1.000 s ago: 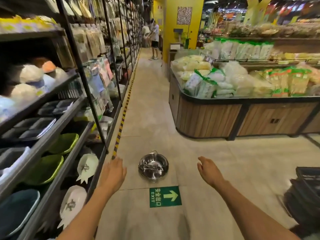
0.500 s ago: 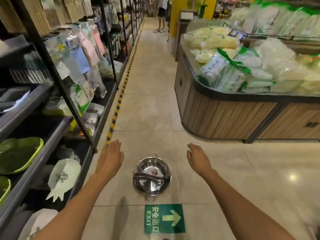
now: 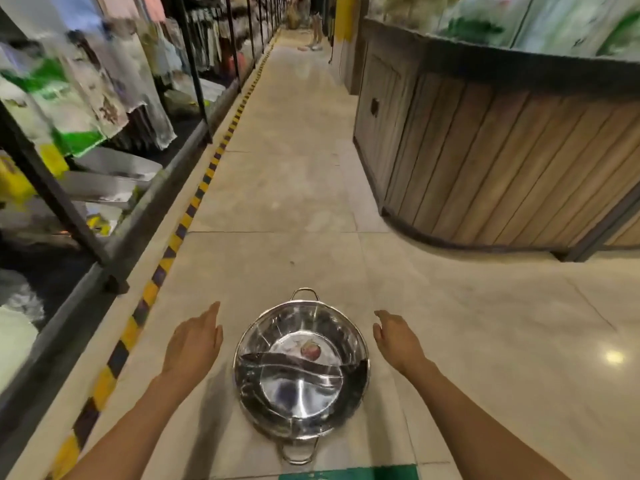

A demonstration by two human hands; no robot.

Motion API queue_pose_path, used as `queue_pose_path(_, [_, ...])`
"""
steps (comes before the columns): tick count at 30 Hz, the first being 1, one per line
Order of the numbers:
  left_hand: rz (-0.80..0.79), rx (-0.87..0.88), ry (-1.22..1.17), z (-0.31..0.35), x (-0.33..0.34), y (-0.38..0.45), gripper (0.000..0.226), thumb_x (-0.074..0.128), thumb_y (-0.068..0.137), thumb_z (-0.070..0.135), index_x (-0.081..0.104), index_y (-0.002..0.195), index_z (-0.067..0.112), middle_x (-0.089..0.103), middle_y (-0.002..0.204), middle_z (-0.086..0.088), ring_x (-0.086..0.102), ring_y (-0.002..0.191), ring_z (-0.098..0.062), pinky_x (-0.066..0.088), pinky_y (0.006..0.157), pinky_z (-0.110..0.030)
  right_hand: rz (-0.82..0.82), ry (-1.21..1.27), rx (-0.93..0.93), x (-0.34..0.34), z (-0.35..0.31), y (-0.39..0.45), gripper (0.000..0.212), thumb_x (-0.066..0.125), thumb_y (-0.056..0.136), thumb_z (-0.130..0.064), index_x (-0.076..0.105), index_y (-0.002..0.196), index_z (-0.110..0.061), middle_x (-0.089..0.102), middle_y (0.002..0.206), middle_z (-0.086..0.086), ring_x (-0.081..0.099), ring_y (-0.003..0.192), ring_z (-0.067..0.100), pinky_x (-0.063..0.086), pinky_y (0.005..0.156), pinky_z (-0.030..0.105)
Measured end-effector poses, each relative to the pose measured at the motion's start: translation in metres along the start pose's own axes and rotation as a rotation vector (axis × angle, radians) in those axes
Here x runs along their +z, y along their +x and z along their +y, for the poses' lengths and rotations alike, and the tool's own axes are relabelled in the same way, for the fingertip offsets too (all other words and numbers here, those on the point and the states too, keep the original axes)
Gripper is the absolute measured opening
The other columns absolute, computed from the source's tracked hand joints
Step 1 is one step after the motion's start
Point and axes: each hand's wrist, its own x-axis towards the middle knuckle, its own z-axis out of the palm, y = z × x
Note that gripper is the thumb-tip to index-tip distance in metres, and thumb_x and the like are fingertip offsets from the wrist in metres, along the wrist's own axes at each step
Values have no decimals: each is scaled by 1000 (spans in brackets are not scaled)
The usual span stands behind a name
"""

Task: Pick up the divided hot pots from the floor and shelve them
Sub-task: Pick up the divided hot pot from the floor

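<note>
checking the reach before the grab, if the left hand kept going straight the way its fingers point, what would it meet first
Probably bare floor. The left hand is open, fingers aimed up the aisle just left of the hot pot, so it likely passes the rim without touching; depth is unclear. The striped tape lies further left.

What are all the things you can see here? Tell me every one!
divided hot pot: one, shiny silver, on the floor between the hands
floor: beige tiles, down the aisle
hazard stripe: yellow and black, along the left shelving
shelving: dark metal, left, holding blurred packaged goods
display counter: wood-panelled, right
green floor sign: one, bottom edge
left hand: open, left of the pot
right hand: open, right of the pot
</note>
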Motion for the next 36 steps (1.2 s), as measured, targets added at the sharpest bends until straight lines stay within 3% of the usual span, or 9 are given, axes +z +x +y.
queue_pose_path(3, [-30, -44, 0, -20, 91, 17, 55, 40, 94, 24, 20, 144, 12, 66, 111, -17, 62, 95, -35, 50, 80, -42, -14, -16, 36, 79, 47, 28, 41, 37, 97, -23, 38, 136, -9, 52, 132, 19, 50, 120, 33, 44, 96, 38])
queue_pose_path(9, [-114, -14, -145, -41, 193, 25, 51, 30, 98, 28, 16, 146, 18, 45, 139, -16, 49, 119, -35, 43, 98, -44, 5, 21, 23, 154, 90, 42, 36, 35, 97, -18, 41, 131, -11, 66, 105, 20, 61, 95, 36, 49, 79, 40])
queue_pose_path(17, [-203, -15, -225, -46, 203, 27, 45, 31, 97, 28, 22, 141, 22, 52, 128, -18, 52, 114, -34, 45, 95, -44, -15, 68, 2, 170, 96, 43, 48, 38, 95, -9, 27, 141, -10, 67, 92, 21, 62, 82, 36, 44, 67, 34])
queue_pose_path(21, [-197, 11, -302, -40, 198, 33, 36, 34, 97, 27, 32, 133, 20, 56, 118, -17, 56, 105, -33, 48, 92, -48, -14, 74, 29, 171, 92, 46, 53, 39, 93, -5, 22, 144, -8, 67, 96, 24, 62, 85, 38, 48, 71, 37])
queue_pose_path(30, [-211, -101, -368, -25, 197, 39, 51, 47, 84, -8, 38, 133, 2, 51, 106, -25, 49, 102, -35, 41, 91, -44, 70, 199, 120, 162, 80, 51, 54, 45, 75, 13, 57, 121, -12, 72, 96, 19, 65, 90, 38, 50, 87, 35])
queue_pose_path(33, [-193, -146, -406, -23, 178, 39, 53, 49, 84, -9, 41, 134, 7, 53, 107, -26, 49, 104, -36, 40, 93, -45, 58, 233, 139, 147, 71, 48, 56, 46, 74, 14, 60, 120, -16, 73, 98, 16, 66, 92, 35, 51, 90, 34])
queue_pose_path(36, [-160, -159, -434, -19, 136, 39, 55, 52, 83, -8, 42, 134, 9, 53, 108, -27, 50, 103, -39, 41, 91, -42, 69, 269, 127, 114, 56, 43, 56, 49, 77, 11, 58, 123, -20, 74, 99, 12, 67, 94, 32, 49, 84, 26])
